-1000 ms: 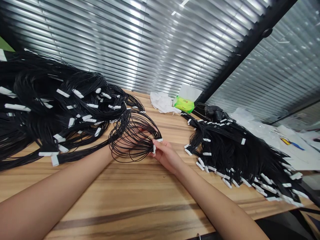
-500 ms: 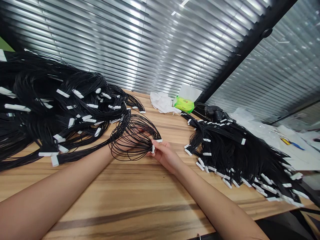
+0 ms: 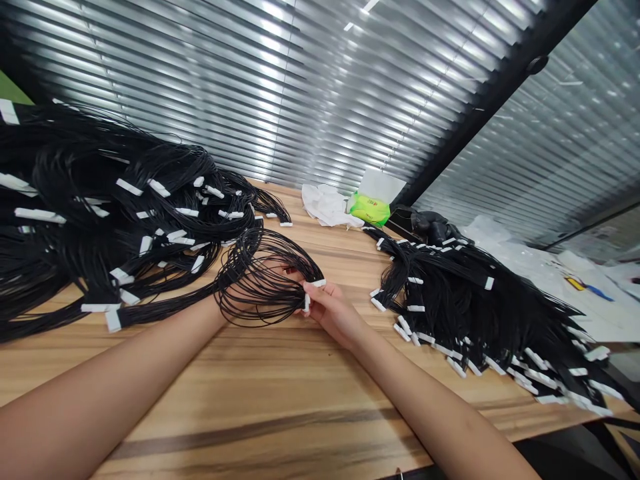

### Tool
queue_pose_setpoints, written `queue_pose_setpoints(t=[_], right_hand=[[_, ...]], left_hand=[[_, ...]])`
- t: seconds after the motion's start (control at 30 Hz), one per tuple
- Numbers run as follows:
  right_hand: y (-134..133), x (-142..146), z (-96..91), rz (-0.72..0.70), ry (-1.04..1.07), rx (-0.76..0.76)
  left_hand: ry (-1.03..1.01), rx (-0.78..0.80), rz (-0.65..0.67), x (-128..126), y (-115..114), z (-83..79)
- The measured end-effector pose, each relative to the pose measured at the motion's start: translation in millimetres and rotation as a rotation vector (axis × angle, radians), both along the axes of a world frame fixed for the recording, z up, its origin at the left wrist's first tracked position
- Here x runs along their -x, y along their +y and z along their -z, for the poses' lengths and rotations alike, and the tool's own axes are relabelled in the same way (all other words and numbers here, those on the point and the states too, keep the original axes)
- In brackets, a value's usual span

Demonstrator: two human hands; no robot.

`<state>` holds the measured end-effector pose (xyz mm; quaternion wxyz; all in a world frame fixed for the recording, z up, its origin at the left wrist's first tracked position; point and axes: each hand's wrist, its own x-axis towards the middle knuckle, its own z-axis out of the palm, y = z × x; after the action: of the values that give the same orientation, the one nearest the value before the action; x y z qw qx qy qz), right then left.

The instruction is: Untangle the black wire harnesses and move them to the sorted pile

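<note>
A looped bundle of thin black wires (image 3: 265, 277) with white connectors on its end hangs over the middle of the table. My right hand (image 3: 327, 303) pinches the bundle between thumb and fingers, right at the white connectors (image 3: 307, 301). Behind the loops is my left hand (image 3: 253, 283), seen only in part through the wires. Its fingertips reach toward the connector end, but most of its fingers are covered, so its grip is not clear. To the left, more black wires run from the loops toward a big heap.
A large heap of black wire bundles (image 3: 100, 167) with white connectors fills the left side of the wooden table (image 3: 260, 400). Another pile (image 3: 470, 300) lies on the right. At the back are crumpled white tissue (image 3: 326, 205) and a green tissue pack (image 3: 370, 209), before metallic blinds (image 3: 225, 87).
The wire loops have shifted slightly downward and a fingertip of my left hand shows more through them. My right hand keeps its pinch in about the same place.
</note>
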<state>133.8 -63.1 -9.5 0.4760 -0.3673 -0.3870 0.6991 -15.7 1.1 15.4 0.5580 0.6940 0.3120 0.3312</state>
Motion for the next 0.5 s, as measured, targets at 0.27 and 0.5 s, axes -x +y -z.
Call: queue_pose_setpoints(t=[0.27,0.5], right_hand=[[6,-4,0.7,0.076,0.017,0.008],[8,-3,-1.1,0.088,0.051,0.036]], left_hand=[[-0.199,0.308,-0.015,-3,9,16.2],[-0.265,0.303,0.011,-2,12,21.3]])
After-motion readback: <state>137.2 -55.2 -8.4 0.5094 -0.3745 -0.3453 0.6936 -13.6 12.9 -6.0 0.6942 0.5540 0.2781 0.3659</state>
